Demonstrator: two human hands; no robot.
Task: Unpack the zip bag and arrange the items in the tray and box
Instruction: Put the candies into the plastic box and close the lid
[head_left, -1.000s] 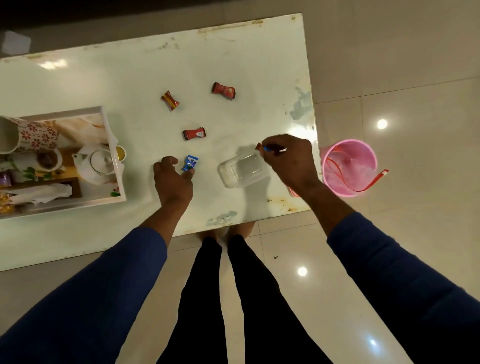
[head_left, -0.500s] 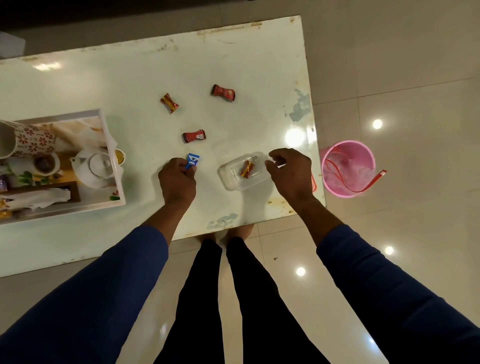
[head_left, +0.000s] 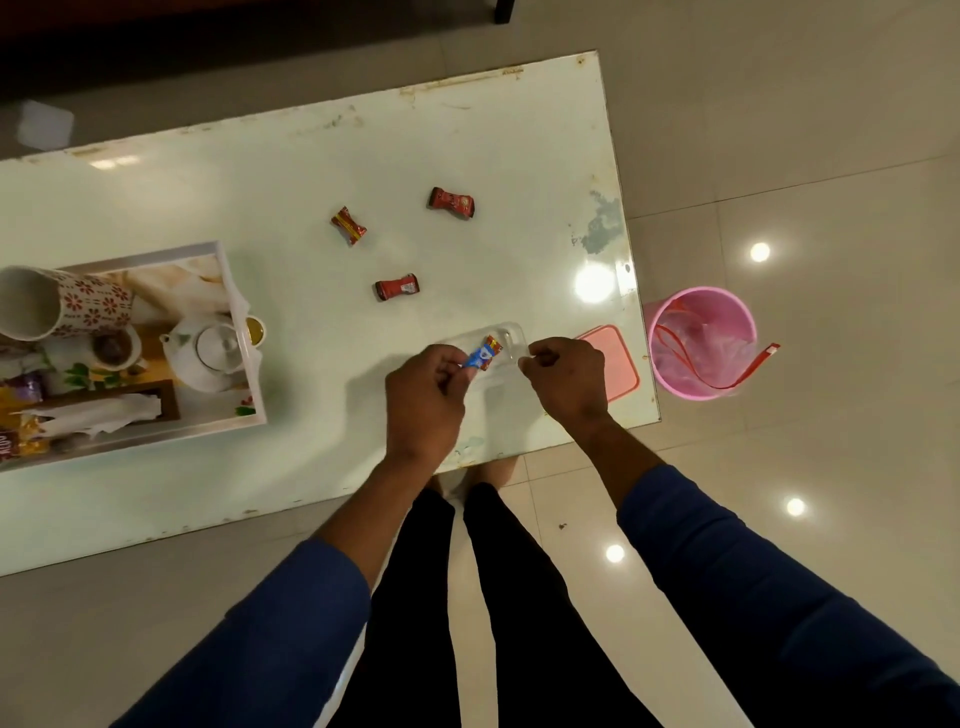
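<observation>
1. The left hand (head_left: 423, 400) pinches a blue candy (head_left: 479, 357) at one end and holds it over the clear box (head_left: 511, 338).
2. The right hand (head_left: 569, 376) has its fingers curled at the box's right edge; whether they grip the rim cannot be told.
3. The box sits on the tabletop (head_left: 291, 171) near its front edge, with a red-and-yellow candy (head_left: 493, 345) lying inside it.
4. A pink lid (head_left: 615, 364) lies just right of the box, partly behind the right hand.
5. Three more candies lie loose farther back on the tabletop: one (head_left: 397, 287) nearest, one (head_left: 348, 225) to the left, one (head_left: 451, 202) to the right.
6. The tray (head_left: 236, 291) stands at the left with a mug (head_left: 62, 301), a teapot (head_left: 208, 348) and tissue (head_left: 98, 418) in it.
7. A pink bin (head_left: 701, 343) stands on the floor to the right of the tabletop.
</observation>
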